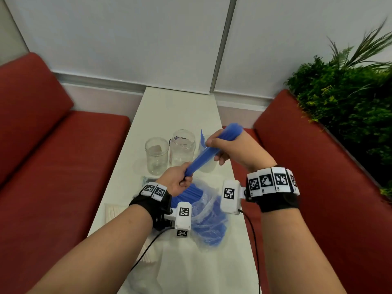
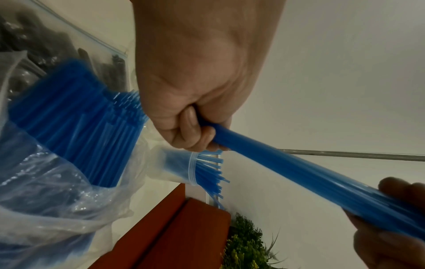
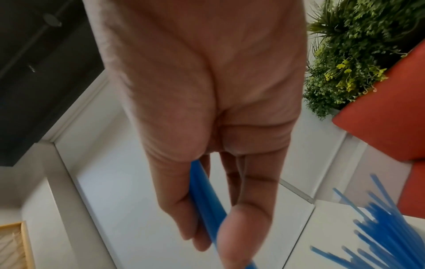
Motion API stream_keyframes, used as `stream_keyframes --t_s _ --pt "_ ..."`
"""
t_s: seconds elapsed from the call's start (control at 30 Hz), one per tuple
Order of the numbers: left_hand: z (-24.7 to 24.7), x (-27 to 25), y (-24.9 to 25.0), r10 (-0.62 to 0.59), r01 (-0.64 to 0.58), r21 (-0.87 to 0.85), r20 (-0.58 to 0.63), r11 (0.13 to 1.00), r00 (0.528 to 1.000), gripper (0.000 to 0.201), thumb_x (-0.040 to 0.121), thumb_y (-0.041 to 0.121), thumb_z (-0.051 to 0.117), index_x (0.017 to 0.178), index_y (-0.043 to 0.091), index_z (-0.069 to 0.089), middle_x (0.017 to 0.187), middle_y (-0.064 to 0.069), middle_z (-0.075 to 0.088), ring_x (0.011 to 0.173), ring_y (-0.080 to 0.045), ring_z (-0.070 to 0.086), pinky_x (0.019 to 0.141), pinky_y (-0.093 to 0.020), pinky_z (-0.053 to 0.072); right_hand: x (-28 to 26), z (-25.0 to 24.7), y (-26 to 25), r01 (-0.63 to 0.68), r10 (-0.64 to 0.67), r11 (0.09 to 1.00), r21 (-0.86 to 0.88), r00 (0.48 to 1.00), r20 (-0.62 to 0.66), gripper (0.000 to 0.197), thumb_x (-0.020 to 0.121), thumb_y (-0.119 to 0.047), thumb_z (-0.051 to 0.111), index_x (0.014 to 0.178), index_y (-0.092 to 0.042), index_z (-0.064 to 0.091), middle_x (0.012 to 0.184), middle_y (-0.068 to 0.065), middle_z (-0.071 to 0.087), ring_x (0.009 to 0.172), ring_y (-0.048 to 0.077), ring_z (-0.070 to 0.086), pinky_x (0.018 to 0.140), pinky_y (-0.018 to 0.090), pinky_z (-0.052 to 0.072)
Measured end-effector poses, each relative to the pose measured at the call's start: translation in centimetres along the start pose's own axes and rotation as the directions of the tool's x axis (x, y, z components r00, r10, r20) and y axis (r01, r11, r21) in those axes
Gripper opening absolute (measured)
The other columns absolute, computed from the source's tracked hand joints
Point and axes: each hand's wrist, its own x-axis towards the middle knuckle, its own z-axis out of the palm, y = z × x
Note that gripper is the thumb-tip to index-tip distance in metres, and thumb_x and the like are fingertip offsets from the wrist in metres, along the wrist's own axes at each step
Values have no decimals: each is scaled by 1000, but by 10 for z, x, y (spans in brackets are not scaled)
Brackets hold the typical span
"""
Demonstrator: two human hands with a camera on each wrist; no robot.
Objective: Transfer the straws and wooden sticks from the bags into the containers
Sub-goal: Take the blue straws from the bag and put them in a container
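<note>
Item: bundle of blue straws (image 1: 209, 150), held in the air over the white table (image 1: 169, 111), between the bag and the jars.

Long axis: slanted, low end near me and to my left, high end away and to my right.

Left hand (image 1: 177, 181): my fingers are curled tight round the low end, fist just above the open plastic bag (image 1: 206, 209). The left wrist view shows the bundle running out of my fist toward the other hand.

Right hand (image 1: 233, 150): my thumb and fingers are wrapped round the upper part, wrist raised, palm turned down and inward. The high end sticks out past the back of this hand.

Containers: three clear jars in a row on the table. The left jar (image 1: 157, 155) and middle jar (image 1: 182, 147) hold no straws. The right jar (image 1: 206, 164) is mostly hidden behind the bundle; loose blue straws (image 1: 202, 137) stand up from it.

Key relation: the jars lie just beyond and below the bundle, the right jar directly under its middle. My right hand is the nearer one to the jar mouths. I judge the bundle must be stood upright, low end down, before it can go in.

Remaining stock: more blue straws (image 1: 212, 225) lie in the bag, near me.
</note>
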Motion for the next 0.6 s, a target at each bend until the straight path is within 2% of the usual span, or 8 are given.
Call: stream_keyframes --t_s 0.07,0.13,0.2,0.27,0.37,0.43,0.5,0.6 --pt "6 6 5 50 -53 -43 -61 998 997 22 102 27 48 92 8 53 57 -4 49 41 -9 40 33 -17 27 8 -10 -2 19 -19 1000 6 1000 -6 13 91 -12 71 93 1 73 75 13 71 58 22 65 54 27 56" --pt "9 11 8 102 -99 30 -121 995 987 31 105 29 41 92 5 57 67 -7 57 51 -13 49 41 -20 35 19 -24 -5 51 -49 999 14 995 -82 11 91 -12 71 92 -1 73 72 13 71 55 19 65 56 25 56" --pt "10 16 9 155 -120 236 -134 964 979 34 105 26 40 88 5 61 74 -7 60 58 -15 54 47 -21 39 32 -40 -6 107 -95 994 36 965 -245 6 91 -10 69 88 -6 73 67 9 70 51 18 64 55 25 55" --pt "8 21 7 241 -154 497 -115 854 964 26 100 17 48 86 4 65 80 -9 63 62 -16 56 54 -22 43 49 -50 -3 145 -122 989 24 903 -412 8 92 -9 69 85 -12 72 66 5 70 50 17 64 57 29 57" --pt "5 30 2 399 -219 854 15 471 917 18 94 13 59 96 3 73 91 -7 69 78 -16 61 66 -22 46 78 -52 15 103 -98 995 -18 851 -517 13 93 -12 68 82 -19 71 63 -4 70 49 9 65 59 29 57" --pt "4 33 1 414 -242 944 132 226 901 20 94 12 57 103 4 74 103 -5 71 94 -18 64 78 -20 44 96 -47 35 33 -55 998 -51 854 -517 13 95 -13 66 84 -17 71 70 2 71 50 5 64 59 30 55" --pt "4 39 1 317 -255 967 236 20 919 23 95 10 54 107 6 74 110 -5 71 102 -19 64 85 -18 43 114 -39 56 -35 -9 996 -79 866 -499 11 95 -14 65 87 -13 72 81 13 73 60 14 68 66 36 58" --pt "6 46 -1 73 -261 921 293 -291 953 24 92 10 56 109 9 73 113 -7 69 106 -24 63 93 -29 47 135 -26 87 -123 56 986 -110 877 -476 13 93 -12 66 89 -2 73 87 22 73 79 36 72 83 49 59"
